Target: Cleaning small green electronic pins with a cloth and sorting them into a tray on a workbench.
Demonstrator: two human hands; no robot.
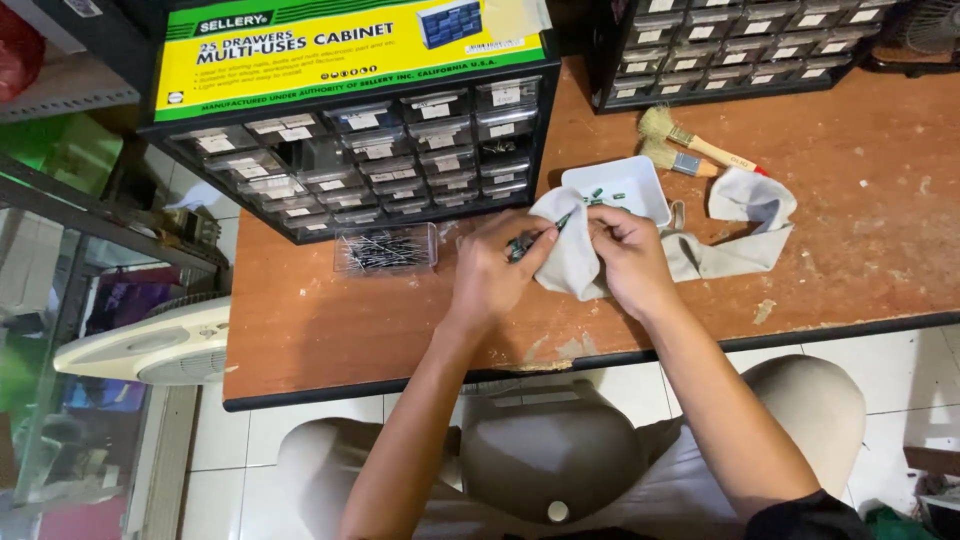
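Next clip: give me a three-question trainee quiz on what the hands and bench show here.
1. True or false: both hands grip the white cloth.
2. Which hand pinches the small dark green component?
3. The clear plastic drawer of thin metal pins lies: A) inside the white square tray, B) on the brown wooden bench before the black drawer cabinet, C) beside the two paintbrushes.

Key: 1 true; 2 left hand, with the right hand on the cloth; 3 B.

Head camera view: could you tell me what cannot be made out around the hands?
- Small dark part in the left hand: too small to identify.
- Right hand fingertips: hidden in the white cloth.
- Green pieces in the white tray: too small.
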